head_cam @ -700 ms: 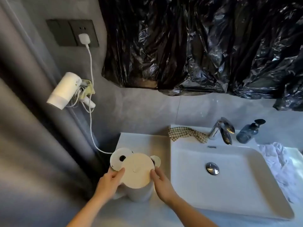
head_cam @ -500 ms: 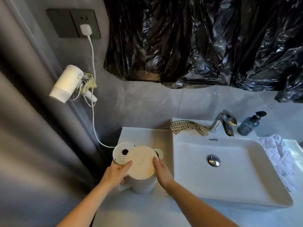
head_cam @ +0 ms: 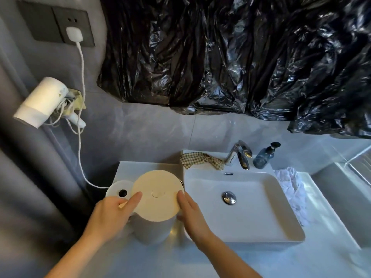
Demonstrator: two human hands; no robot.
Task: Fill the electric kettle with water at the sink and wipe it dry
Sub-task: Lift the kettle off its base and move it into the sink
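Note:
A white electric kettle with its round lid closed is held just left of the white sink. My left hand grips it at the handle side, with the index finger lying on the lid's edge. My right hand presses flat against the kettle's right side, fingers straight. The kettle's round base sits on the counter behind my left hand. Behind the basin stands a chrome faucet. A checked cloth lies on the sink's back left rim.
A white crumpled cloth lies right of the sink, and a dark soap bottle stands by the faucet. The base's white cord runs up to a wall plug. A white hair dryer hangs on the left wall. Black plastic sheeting covers the wall above.
The kettle has come up toward the camera and now covers more of its base. Both hands stayed on its sides, and the view has tilted slightly.

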